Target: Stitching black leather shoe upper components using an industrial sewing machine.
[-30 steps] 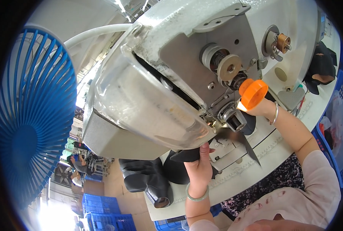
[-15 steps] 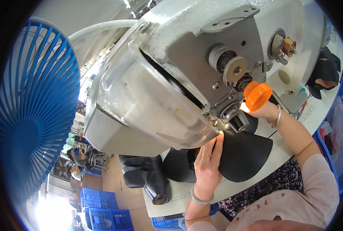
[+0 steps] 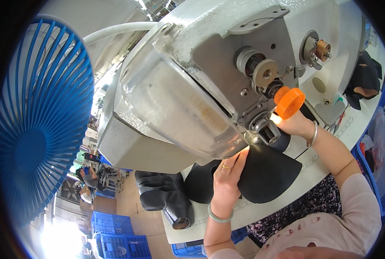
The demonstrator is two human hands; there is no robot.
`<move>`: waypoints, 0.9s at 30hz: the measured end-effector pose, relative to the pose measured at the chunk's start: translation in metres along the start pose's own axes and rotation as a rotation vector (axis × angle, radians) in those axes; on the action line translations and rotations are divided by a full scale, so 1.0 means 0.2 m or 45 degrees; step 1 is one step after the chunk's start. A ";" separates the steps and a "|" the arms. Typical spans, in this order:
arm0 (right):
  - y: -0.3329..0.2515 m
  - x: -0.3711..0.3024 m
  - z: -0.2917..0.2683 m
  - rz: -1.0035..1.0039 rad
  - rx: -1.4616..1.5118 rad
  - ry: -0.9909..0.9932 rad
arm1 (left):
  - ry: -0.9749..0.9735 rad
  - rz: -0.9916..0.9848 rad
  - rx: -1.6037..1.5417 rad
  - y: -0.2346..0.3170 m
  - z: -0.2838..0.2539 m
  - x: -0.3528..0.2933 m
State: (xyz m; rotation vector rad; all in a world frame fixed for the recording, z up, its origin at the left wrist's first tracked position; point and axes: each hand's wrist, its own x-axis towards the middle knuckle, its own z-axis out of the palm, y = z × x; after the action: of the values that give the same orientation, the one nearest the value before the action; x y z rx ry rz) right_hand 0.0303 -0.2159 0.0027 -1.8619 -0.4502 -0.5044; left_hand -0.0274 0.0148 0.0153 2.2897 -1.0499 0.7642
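A black leather-like piece (image 3: 270, 173) lies under the presser foot of a sewing machine (image 3: 175, 108), its curved edge toward me. My left hand (image 3: 228, 178), with a ring and a pale bangle, has its fingers on this piece right beside the needle area. They are close together and stretched toward the foot, and the thumb is hidden. My right hand (image 3: 297, 124), wearing a metal bangle, is behind the orange knob (image 3: 290, 102), at the far side of the piece. Its fingertips are mostly hidden by the machine. Another dark flap (image 3: 199, 183) shows left of my left hand.
Stacked black shaped pieces (image 3: 162, 194) stand at the table's left edge. A blue fan (image 3: 45, 129) fills the far left. Blue crates (image 3: 119, 246) stand on the floor; a blue basket (image 3: 384, 172) is at right. More black pieces (image 3: 365, 80) lie far right. People work in the background.
My left hand has shifted slightly left and toward the foot. The black piece has moved a little left and turned slightly with it. My right hand has barely moved.
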 end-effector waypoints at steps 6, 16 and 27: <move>-0.01 -0.03 0.02 -0.030 -0.073 0.074 | -0.025 0.049 0.008 -0.05 -0.01 0.00; -0.02 -0.11 0.08 -0.180 -0.154 0.322 | -0.178 0.069 -0.181 -0.16 -0.07 0.03; 0.01 -0.16 0.07 -0.043 -0.097 0.271 | -0.487 -0.130 -0.122 0.21 -0.16 0.09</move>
State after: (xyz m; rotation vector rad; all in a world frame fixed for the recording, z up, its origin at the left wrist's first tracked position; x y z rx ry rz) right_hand 0.0067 -0.2048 -0.0210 -1.8510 -0.3239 -0.7427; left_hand -0.0600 0.0019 0.0579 2.4384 -1.0928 0.2316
